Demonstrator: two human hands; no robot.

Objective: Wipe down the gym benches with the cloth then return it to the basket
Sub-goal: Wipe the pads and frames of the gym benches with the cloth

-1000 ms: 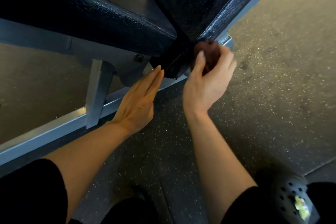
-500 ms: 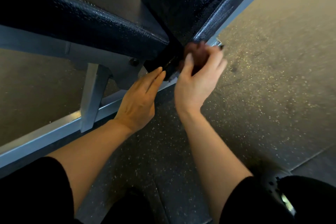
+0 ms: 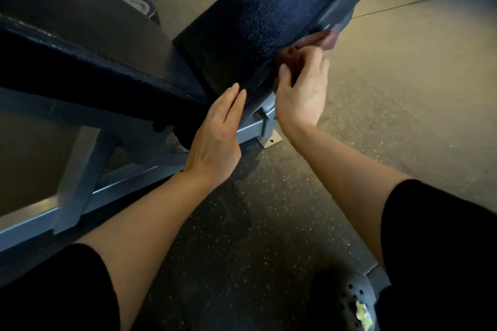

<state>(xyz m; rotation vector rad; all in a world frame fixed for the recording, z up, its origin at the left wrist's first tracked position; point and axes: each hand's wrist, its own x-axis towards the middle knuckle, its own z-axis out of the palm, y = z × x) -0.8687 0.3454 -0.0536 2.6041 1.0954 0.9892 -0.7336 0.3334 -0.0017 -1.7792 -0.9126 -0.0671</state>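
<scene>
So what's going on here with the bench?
A person is wiping a black padded gym bench. The right hand grips a dark reddish cloth and rubs it along the side edge of the angled pad. The left hand rests flat, fingers straight, against the pad's lower end. No basket is in view, so the cloth has not been returned.

floor: dark speckled rubber | perforated clog shoe: lower right, on floor

Glossy pebbled bench pad
</scene>
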